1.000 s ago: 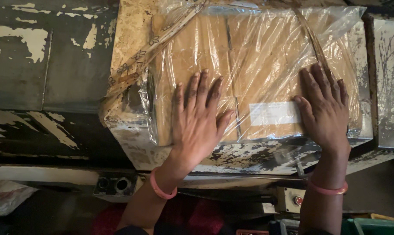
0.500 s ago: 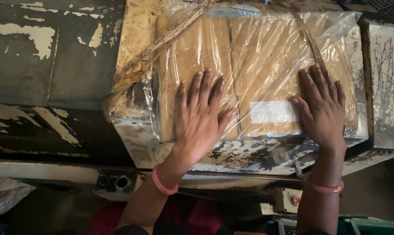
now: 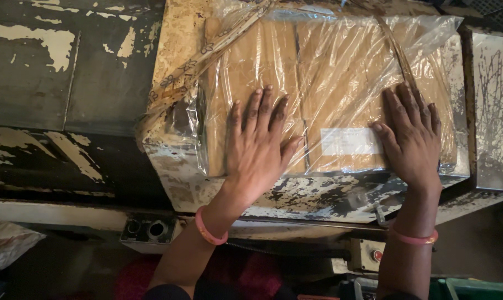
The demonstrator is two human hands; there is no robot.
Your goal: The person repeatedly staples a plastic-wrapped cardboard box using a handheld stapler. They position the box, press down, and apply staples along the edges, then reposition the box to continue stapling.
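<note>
A clear plastic bag (image 3: 340,72) filled with tan, flat blocks lies on a worn, paint-chipped metal platform (image 3: 318,197). My left hand (image 3: 257,150) lies flat on the bag's near left part, fingers spread. At the bag's near right edge my right hand (image 3: 410,139) presses flat, fingers together. A white label (image 3: 348,141) shows through the plastic between the two hands. Each wrist wears a pink bangle. A patterned strip of tape or ribbon (image 3: 207,55) runs diagonally over the bag's far left corner.
A dark metal surface with peeling paint (image 3: 63,94) stretches to the left. A scratched metal block (image 3: 493,111) stands at the right. Below the platform are a control box with round sockets (image 3: 149,230), a box with a red button (image 3: 371,255), crumpled plastic (image 3: 7,244) and a green crate (image 3: 473,289).
Both hands stay flat on the bag. The view has shifted slightly, so the bag sits a little further right in the picture.
</note>
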